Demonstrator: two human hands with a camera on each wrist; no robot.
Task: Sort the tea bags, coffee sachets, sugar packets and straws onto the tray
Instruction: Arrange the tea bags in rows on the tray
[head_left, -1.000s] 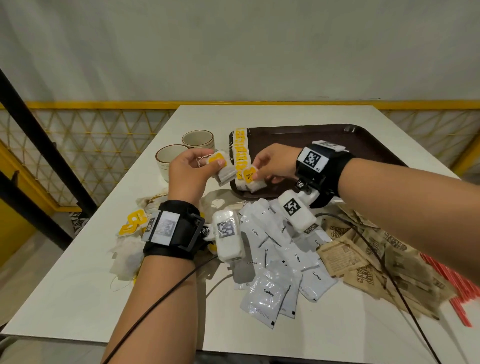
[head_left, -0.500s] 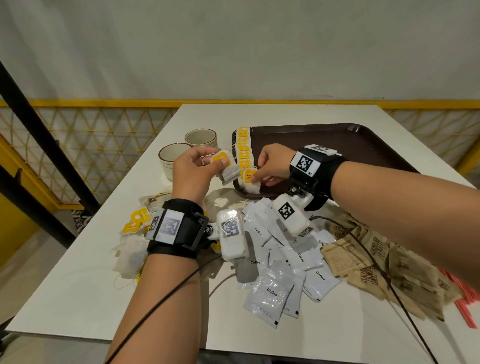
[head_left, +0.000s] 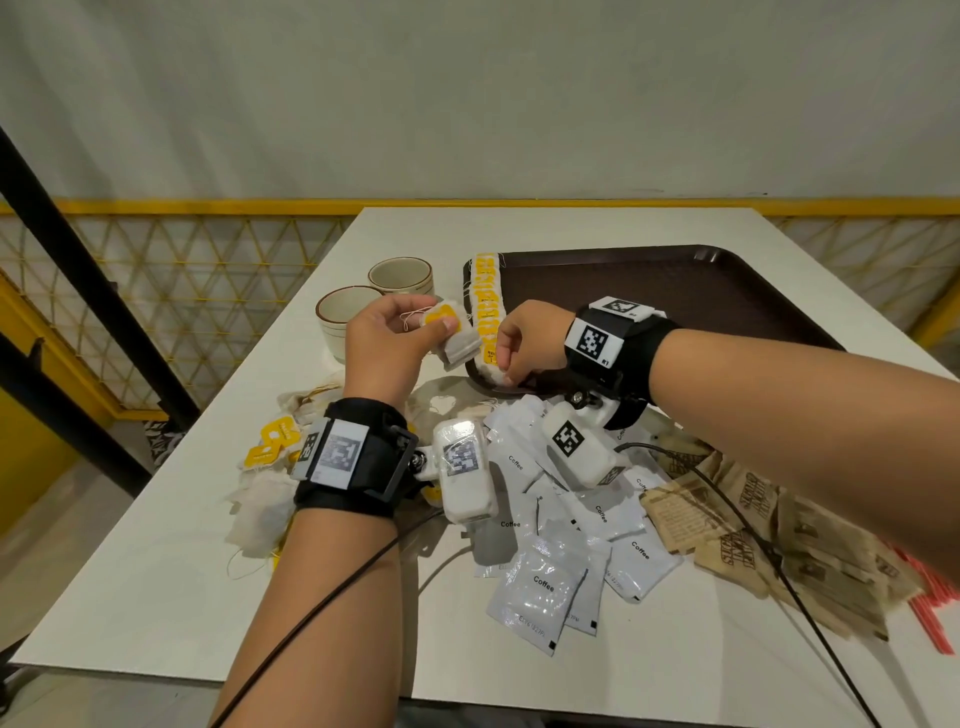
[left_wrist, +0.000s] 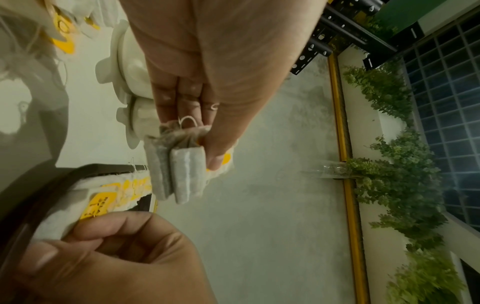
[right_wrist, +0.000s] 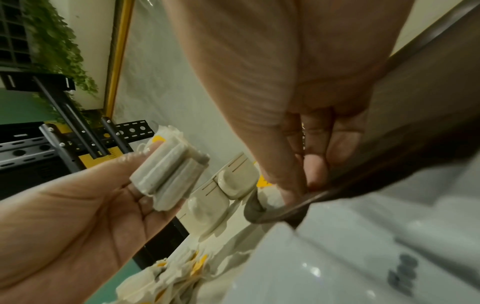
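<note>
Tea-bag step — right hand (head_left: 524, 340) pinching last white yellow-tagged bag (head_left: 491, 364) into row at dark brown plastic tray (head_left: 675, 291) left edge; left hand (head_left: 387, 343) clamps spare tea bags (head_left: 454, 340) — feed next.

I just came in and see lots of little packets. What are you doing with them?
A person is sorting tea bags. The left hand holds a small stack of tea bags, while the right hand sets one at the near end of a row of tea bags along the brown tray. Coffee sachets, brown sugar packets and red straws wait on the table.
</note>
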